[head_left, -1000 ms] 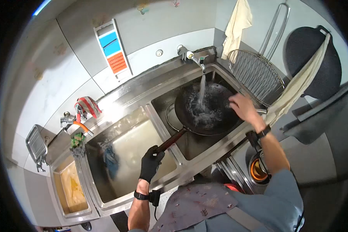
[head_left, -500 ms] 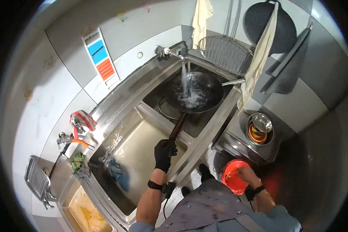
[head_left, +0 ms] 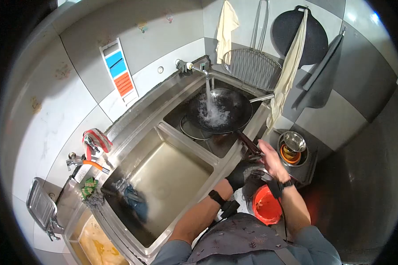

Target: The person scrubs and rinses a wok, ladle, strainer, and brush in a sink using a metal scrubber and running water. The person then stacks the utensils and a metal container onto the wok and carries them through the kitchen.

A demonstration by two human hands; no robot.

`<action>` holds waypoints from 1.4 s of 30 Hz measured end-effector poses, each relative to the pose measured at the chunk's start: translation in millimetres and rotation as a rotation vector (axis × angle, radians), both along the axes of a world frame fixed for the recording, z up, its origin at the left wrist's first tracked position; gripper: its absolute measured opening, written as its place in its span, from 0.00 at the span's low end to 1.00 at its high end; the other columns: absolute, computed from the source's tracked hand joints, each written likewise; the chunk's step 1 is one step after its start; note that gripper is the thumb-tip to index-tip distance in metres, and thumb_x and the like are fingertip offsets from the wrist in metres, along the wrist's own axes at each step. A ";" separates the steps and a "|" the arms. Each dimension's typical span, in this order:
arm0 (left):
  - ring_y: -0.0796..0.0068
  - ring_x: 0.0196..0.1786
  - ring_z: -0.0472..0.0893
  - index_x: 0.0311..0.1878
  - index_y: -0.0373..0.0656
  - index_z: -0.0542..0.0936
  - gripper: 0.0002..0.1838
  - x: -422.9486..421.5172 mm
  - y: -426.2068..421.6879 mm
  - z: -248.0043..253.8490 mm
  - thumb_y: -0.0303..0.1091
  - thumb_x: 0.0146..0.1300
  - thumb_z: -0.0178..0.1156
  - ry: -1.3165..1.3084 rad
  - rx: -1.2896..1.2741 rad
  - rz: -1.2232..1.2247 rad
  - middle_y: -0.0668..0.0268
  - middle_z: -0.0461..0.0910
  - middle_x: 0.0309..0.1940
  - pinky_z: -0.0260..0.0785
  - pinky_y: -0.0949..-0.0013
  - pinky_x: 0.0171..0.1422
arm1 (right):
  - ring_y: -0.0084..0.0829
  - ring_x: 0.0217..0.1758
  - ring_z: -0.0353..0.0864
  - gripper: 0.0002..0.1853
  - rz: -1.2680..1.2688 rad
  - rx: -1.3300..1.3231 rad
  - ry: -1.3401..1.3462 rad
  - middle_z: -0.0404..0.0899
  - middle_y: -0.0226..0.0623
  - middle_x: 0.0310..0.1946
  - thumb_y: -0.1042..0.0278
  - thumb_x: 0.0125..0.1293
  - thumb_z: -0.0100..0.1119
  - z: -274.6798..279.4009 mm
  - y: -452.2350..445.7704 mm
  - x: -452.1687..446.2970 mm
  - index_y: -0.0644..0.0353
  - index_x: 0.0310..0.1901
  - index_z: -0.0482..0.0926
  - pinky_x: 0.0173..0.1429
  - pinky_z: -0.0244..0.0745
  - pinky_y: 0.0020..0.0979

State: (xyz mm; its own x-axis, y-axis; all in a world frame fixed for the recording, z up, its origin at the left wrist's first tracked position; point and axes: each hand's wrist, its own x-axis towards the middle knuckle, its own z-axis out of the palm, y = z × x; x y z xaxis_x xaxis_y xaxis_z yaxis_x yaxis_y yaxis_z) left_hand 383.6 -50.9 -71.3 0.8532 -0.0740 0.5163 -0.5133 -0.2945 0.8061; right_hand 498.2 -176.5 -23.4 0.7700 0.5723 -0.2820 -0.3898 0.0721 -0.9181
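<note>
A dark wok sits tilted in the far sink basin under running water. Its dark handle points toward me over the sink's front edge. My left hand, in a black glove, is just below the handle's end and apart from it; its fingers reach toward the right, and a grey textured patch shows on it. My bare right hand is beside it, fingers stretched out flat near the handle's end. I see nothing held in it. A red bucket stands below my hands.
The faucet runs into the wok. The near basin holds cloudy water and a blue cloth. Stacked bowls stand to the right. A wire strainer and cloths hang on the wall.
My left hand has let go of the wok handle and moved right. My right hand has come up out of the red bucket. The wok's handle has swung to the right.
</note>
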 end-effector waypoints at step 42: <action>0.70 0.35 0.85 0.52 0.34 0.82 0.12 -155.4 70.8 48.6 0.31 0.72 0.60 0.384 -0.905 0.650 0.59 0.86 0.38 0.79 0.67 0.41 | 0.22 0.20 0.74 0.41 0.439 -0.163 -0.105 0.80 0.35 0.29 0.72 0.61 0.64 85.3 91.3 65.0 0.71 0.74 0.57 0.19 0.68 0.24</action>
State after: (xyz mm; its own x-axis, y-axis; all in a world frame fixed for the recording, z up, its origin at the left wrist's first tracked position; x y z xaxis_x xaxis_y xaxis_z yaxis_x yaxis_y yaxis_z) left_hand 228.1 19.9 -22.6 0.7068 0.6932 -0.1414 -0.1558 0.3475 0.9247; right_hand 563.2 -85.2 61.9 0.4947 0.8044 -0.3290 -0.2560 -0.2269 -0.9397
